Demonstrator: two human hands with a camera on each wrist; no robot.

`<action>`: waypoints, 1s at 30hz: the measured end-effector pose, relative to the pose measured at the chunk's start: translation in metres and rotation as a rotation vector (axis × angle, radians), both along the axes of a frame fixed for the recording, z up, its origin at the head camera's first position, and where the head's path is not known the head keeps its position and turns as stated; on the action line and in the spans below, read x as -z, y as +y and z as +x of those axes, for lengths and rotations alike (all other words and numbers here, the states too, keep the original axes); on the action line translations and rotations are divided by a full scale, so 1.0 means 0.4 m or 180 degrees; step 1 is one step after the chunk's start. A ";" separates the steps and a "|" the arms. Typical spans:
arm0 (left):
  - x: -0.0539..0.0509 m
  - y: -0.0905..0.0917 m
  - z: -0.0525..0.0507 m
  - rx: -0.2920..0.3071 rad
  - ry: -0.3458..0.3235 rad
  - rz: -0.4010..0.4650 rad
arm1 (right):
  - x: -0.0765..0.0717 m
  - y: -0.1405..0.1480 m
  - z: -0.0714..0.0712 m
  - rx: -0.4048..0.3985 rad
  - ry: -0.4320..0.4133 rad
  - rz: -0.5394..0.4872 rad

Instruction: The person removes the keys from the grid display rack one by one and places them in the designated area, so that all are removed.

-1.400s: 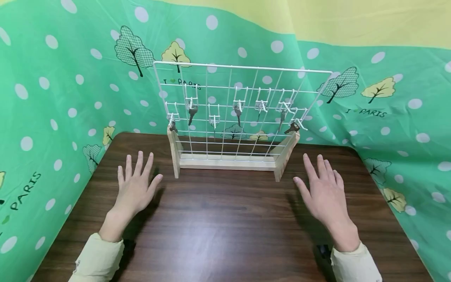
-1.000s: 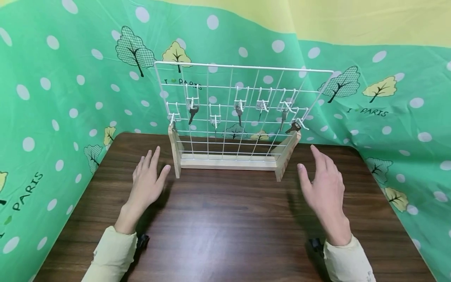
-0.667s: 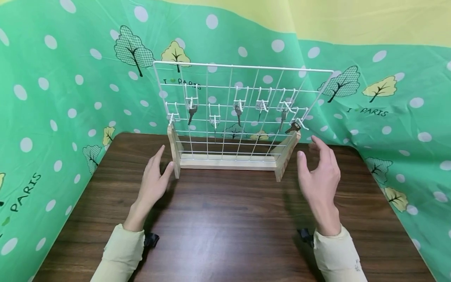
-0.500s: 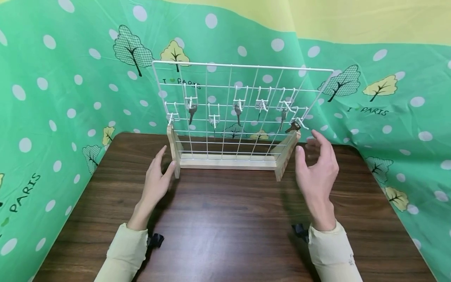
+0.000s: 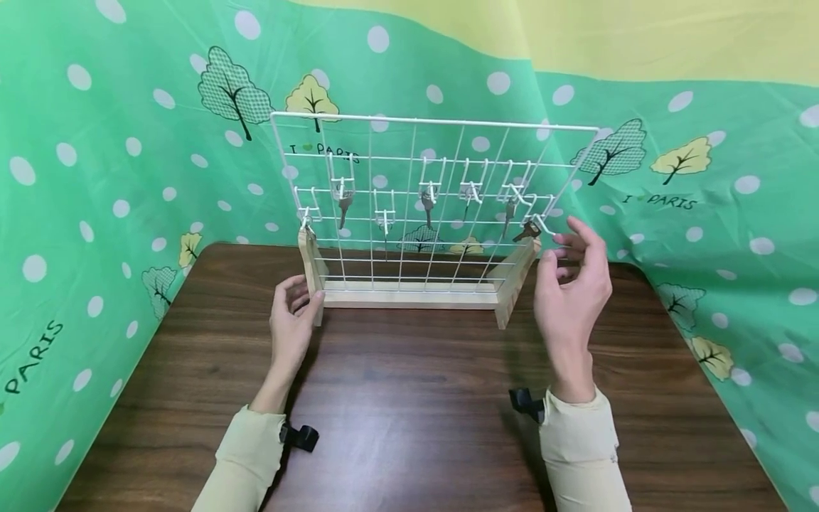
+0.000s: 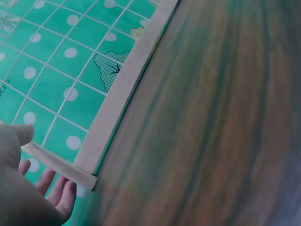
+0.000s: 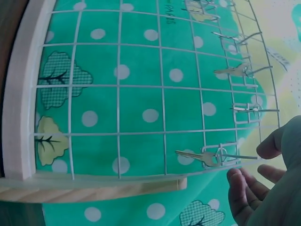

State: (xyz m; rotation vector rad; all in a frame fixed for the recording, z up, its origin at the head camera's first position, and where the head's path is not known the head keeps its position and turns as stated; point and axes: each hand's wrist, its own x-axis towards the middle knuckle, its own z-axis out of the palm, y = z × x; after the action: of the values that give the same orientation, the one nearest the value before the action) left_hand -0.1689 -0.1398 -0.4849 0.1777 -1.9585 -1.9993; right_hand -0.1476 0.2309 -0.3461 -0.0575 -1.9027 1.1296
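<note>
At left of the frame, a person's left hand (image 5: 291,323) curls its fingers around the wooden support (image 5: 308,259) of a white wire rack (image 5: 435,121), standing upper center on a brown tabletop (image 5: 409,412) and hung with keys (image 5: 427,208). At right, the right hand (image 5: 571,295), fingers loosely bent, thumb apart, hovers beside the outermost hook (image 7: 240,157); contact cannot be told.

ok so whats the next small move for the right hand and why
Probably move the right hand inward and pinch the rightmost key: that hand is by the tip of the hook, not yet touching the key, and the left hand grips the left wooden leg, likely steadying it.
</note>
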 end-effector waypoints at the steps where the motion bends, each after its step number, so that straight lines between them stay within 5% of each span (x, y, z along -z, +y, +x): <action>1: 0.003 0.003 -0.001 -0.0023 0.0015 0.0053 | -0.002 -0.001 -0.003 0.0007 0.0003 -0.0067; 14: 0.035 0.020 -0.023 -0.0283 0.0182 0.0586 | -0.023 0.007 -0.048 -0.0139 0.0044 -0.0725; 23: 0.047 0.019 -0.018 -0.0379 0.0411 0.0640 | 0.011 -0.015 -0.073 -0.0275 -0.0202 -0.0739; 30: 0.048 0.021 -0.020 -0.0402 0.0439 0.0622 | 0.020 -0.003 -0.086 -0.0270 -0.0146 -0.0708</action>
State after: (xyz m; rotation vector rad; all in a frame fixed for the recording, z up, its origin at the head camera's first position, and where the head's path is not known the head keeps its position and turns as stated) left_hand -0.1769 -0.1315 -0.5040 0.1993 -1.6274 -2.0599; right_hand -0.1821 0.2298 -0.3540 -0.1279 -1.8265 1.4053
